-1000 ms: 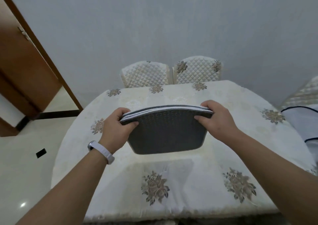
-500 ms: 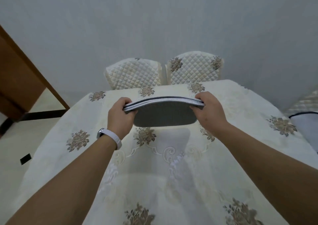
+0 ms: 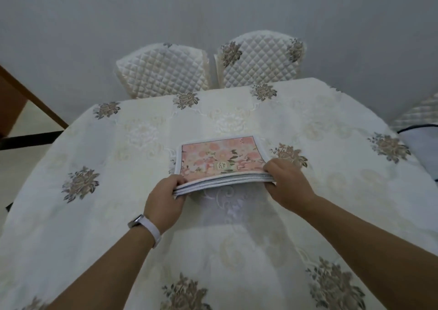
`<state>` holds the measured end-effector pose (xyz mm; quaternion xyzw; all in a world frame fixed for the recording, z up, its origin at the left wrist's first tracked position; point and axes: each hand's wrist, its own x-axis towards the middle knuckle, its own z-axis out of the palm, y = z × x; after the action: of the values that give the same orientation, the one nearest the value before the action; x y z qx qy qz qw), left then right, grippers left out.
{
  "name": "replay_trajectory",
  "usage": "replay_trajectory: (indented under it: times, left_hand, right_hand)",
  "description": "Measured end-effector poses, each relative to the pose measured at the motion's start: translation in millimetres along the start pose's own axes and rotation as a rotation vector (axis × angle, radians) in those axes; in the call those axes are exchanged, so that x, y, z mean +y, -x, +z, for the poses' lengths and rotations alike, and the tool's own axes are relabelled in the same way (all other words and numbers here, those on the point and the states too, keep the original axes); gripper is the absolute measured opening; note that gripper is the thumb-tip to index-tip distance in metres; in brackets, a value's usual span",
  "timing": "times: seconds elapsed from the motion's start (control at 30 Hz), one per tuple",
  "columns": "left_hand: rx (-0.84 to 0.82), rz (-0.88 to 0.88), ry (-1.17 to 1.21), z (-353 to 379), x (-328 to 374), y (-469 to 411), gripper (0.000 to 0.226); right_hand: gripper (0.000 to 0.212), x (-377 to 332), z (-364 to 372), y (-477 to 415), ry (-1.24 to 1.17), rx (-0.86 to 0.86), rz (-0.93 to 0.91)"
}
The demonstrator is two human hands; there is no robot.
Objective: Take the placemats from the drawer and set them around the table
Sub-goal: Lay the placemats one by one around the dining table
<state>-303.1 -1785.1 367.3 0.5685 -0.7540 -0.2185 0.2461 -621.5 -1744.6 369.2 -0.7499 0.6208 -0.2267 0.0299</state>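
Stack (image 3: 220, 160) tipped flat since earlier, pink face up, far edge on table (image 3: 99, 215). Left hand (image 3: 166, 198), right hand (image 3: 285, 181) pinch near corners; likely staging for dealing.

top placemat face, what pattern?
Pink floral print, pale border, on the top placemat; head view.

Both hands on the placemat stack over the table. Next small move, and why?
Probably lower the near edge of the placemat stack flat onto the table, then peel off the top mat. The left hand and right hand pinch its near corners; the far edge seems down, the near edge looks lifted. Several layers show, and no mat is laid out yet.
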Motion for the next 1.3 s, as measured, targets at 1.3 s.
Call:
replay_trajectory:
  times: [1.3]
  left_hand:
    - [0.147,-0.671,0.408,61.8,-14.9,22.6,0.045]
  right_hand:
    - [0.061,3.0,65.1,25.3,-0.348,-0.209,0.882]
